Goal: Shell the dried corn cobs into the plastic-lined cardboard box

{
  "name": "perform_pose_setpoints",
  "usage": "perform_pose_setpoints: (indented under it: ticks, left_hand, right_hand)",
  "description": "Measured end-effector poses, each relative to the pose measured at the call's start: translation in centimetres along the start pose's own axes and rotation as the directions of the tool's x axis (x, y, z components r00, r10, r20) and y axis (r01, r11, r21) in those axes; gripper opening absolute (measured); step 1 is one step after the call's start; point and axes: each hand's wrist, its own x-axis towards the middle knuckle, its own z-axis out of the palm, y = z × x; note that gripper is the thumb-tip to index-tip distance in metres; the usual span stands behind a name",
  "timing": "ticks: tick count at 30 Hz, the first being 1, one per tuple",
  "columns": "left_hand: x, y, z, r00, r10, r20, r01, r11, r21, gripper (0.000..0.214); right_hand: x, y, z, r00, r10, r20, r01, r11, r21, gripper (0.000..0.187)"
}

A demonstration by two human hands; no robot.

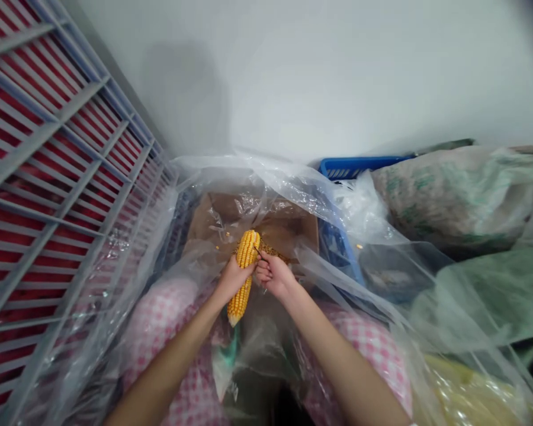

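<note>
My left hand (233, 277) grips a yellow corn cob (245, 266) around its middle, cob pointing up and away from me. My right hand (270, 275) is closed on a thin dark pointed tool (259, 252) whose tip touches the cob's right side near the top. Both hands hover over a brown cardboard box (293, 228) lined with clear plastic sheet (249, 177), with loose kernels (273, 250) piled inside it just behind the cob. My knees in pink checked cloth (169, 313) sit under the plastic.
A grey grid rack (48, 177) with red panels stands at the left. A blue plastic crate (355, 167) lies behind the box. Filled woven sacks (448, 195) and green bags (493, 296) crowd the right. A white wall is behind.
</note>
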Motion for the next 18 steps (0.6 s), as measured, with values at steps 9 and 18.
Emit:
perform_pose_setpoints:
  ticks: [9, 18]
  left_hand:
    - [-3.3, 2.6, -2.1, 0.989, -0.081, 0.120, 0.087, 0.995, -0.044, 0.050]
    - [-2.3, 7.0, -4.3, 0.998, 0.002, -0.057, -0.005, 0.999, -0.049, 0.057]
  right_hand:
    - [0.5, -1.1, -3.0, 0.944, -0.232, -0.233, 0.207, 0.970, -0.129, 0.026]
    - [-1.6, -2.0, -3.4, 0.842, -0.518, -0.151, 0.403, 0.789, -0.463, 0.019]
